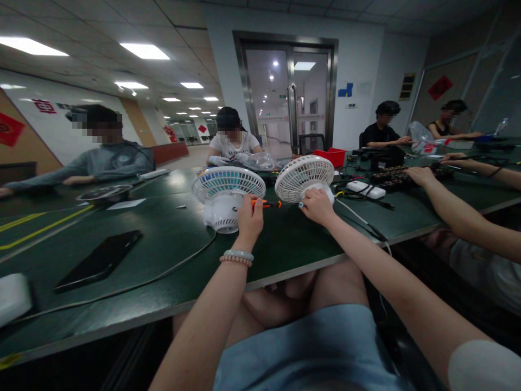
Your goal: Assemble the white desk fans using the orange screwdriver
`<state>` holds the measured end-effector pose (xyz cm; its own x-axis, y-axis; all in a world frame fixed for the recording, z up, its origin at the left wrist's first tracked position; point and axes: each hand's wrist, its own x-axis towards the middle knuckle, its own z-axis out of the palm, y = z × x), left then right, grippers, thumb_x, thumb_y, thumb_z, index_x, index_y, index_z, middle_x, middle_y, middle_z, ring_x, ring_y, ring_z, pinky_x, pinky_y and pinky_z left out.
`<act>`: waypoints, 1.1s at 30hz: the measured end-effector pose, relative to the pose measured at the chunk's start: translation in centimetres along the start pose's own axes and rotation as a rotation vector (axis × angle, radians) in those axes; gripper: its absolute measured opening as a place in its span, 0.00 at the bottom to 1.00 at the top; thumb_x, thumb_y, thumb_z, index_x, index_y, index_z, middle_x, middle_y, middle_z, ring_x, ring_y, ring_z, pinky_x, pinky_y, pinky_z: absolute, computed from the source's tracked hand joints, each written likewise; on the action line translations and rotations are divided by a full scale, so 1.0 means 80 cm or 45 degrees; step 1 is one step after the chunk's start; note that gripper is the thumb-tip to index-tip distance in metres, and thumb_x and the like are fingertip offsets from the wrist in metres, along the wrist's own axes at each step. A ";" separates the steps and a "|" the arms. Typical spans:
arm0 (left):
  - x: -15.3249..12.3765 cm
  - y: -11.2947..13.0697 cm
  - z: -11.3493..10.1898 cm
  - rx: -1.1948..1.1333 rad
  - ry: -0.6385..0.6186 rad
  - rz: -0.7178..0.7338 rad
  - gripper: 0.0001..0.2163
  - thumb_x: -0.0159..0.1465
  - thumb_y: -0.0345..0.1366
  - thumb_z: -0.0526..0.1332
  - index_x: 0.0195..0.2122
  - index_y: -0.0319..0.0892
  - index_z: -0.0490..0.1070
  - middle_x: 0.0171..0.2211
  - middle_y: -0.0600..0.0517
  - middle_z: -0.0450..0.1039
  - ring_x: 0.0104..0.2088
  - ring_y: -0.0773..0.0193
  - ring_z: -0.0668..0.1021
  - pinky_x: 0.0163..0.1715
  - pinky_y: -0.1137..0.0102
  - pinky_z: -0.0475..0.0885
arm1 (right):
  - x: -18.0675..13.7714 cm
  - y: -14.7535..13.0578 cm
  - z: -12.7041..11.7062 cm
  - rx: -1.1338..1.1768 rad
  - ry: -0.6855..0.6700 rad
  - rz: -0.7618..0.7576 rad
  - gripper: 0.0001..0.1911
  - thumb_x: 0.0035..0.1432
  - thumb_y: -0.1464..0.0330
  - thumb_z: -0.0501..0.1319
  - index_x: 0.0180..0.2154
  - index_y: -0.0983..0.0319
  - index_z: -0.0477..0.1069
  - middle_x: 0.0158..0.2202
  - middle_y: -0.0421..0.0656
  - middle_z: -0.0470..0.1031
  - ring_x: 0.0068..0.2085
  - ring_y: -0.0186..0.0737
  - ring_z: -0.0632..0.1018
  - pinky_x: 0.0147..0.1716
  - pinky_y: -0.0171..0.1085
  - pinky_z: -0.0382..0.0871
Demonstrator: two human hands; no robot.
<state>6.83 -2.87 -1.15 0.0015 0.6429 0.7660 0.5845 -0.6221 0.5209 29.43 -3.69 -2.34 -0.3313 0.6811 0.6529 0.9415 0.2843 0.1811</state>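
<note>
Two small white desk fans stand on the dark green table (pixel 171 244) in front of me. The left fan (pixel 227 196) has a bluish grille and rests upright on its base. My left hand (pixel 249 218) is closed round an orange-handled screwdriver (pixel 266 203) whose tip points right toward the right fan (pixel 304 177). My right hand (pixel 316 206) grips the right fan at its base, just under the grille. A white cable (pixel 358 217) runs from that fan to the table edge.
A black phone (pixel 100 259) lies at the left, a dark cable (pixel 163 274) curving past it. A white object (pixel 12 296) sits at the far left edge. A neighbour's arms (pixel 456 212) reach in from the right. Other people sit around the table; a red bin (pixel 331 156) stands behind.
</note>
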 end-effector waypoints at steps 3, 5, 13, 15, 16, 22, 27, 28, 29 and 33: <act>0.001 0.003 -0.002 0.074 0.014 -0.004 0.10 0.63 0.42 0.49 0.34 0.41 0.63 0.26 0.52 0.67 0.26 0.64 0.70 0.28 0.68 0.62 | 0.000 0.000 -0.001 0.006 -0.009 0.003 0.14 0.58 0.65 0.53 0.33 0.64 0.74 0.38 0.49 0.71 0.42 0.46 0.65 0.39 0.43 0.52; 0.001 0.003 -0.002 0.100 0.022 0.005 0.10 0.63 0.42 0.49 0.33 0.42 0.63 0.27 0.51 0.68 0.27 0.63 0.70 0.29 0.68 0.62 | -0.001 0.001 -0.001 0.004 -0.001 0.001 0.14 0.58 0.65 0.52 0.33 0.64 0.74 0.37 0.49 0.71 0.42 0.46 0.65 0.39 0.43 0.52; 0.003 -0.006 0.001 0.010 0.062 0.084 0.06 0.58 0.30 0.49 0.33 0.42 0.63 0.30 0.49 0.66 0.35 0.59 0.71 0.36 0.65 0.66 | 0.000 0.000 0.000 0.013 -0.009 0.012 0.15 0.58 0.64 0.52 0.33 0.64 0.75 0.37 0.50 0.71 0.42 0.46 0.65 0.39 0.43 0.53; 0.003 -0.005 0.001 0.000 0.067 0.100 0.06 0.56 0.29 0.49 0.33 0.42 0.63 0.31 0.48 0.66 0.37 0.59 0.70 0.38 0.65 0.66 | 0.000 0.000 0.000 0.011 -0.010 0.011 0.14 0.58 0.64 0.52 0.33 0.64 0.75 0.38 0.50 0.71 0.42 0.46 0.65 0.39 0.43 0.53; 0.004 -0.004 0.001 -0.005 0.066 0.098 0.06 0.56 0.28 0.49 0.32 0.42 0.63 0.31 0.49 0.66 0.37 0.59 0.70 0.38 0.65 0.66 | 0.000 0.001 0.000 0.010 -0.012 0.011 0.14 0.58 0.64 0.52 0.33 0.64 0.75 0.38 0.50 0.71 0.42 0.46 0.65 0.39 0.43 0.53; 0.002 0.001 -0.001 0.036 0.036 0.063 0.06 0.60 0.32 0.49 0.32 0.42 0.64 0.30 0.51 0.68 0.32 0.63 0.70 0.33 0.68 0.63 | 0.000 0.001 0.000 0.009 -0.011 0.007 0.14 0.57 0.64 0.53 0.33 0.64 0.75 0.38 0.49 0.71 0.42 0.46 0.66 0.39 0.43 0.53; 0.002 0.003 0.000 0.155 0.075 -0.008 0.09 0.63 0.39 0.48 0.33 0.42 0.64 0.28 0.52 0.68 0.29 0.63 0.70 0.30 0.69 0.60 | -0.001 0.000 -0.001 0.006 -0.005 0.010 0.14 0.57 0.65 0.53 0.33 0.64 0.75 0.38 0.49 0.71 0.42 0.45 0.66 0.39 0.43 0.53; 0.002 0.003 0.000 0.171 0.077 -0.022 0.10 0.63 0.40 0.48 0.33 0.42 0.64 0.28 0.52 0.68 0.28 0.64 0.70 0.30 0.69 0.60 | -0.001 0.000 -0.002 0.007 -0.004 0.009 0.14 0.57 0.65 0.53 0.33 0.64 0.75 0.38 0.49 0.71 0.42 0.45 0.66 0.39 0.43 0.53; 0.002 0.004 0.000 0.182 0.074 -0.033 0.11 0.64 0.41 0.48 0.32 0.42 0.64 0.27 0.52 0.68 0.28 0.64 0.69 0.29 0.69 0.59 | -0.001 0.000 -0.002 0.008 -0.001 0.007 0.14 0.58 0.65 0.53 0.33 0.64 0.75 0.38 0.49 0.71 0.42 0.45 0.66 0.39 0.43 0.53; 0.001 0.007 -0.001 0.187 0.062 -0.030 0.12 0.64 0.42 0.48 0.29 0.42 0.64 0.24 0.53 0.67 0.26 0.64 0.69 0.28 0.70 0.58 | -0.002 0.000 -0.001 0.000 0.008 0.002 0.14 0.58 0.65 0.52 0.33 0.64 0.75 0.37 0.49 0.71 0.42 0.46 0.66 0.39 0.43 0.53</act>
<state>7.05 -3.17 -0.76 -0.0508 0.6317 0.7736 0.6965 -0.5327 0.4807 29.49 -3.85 -2.35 -0.3295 0.6771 0.6580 0.9420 0.2833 0.1801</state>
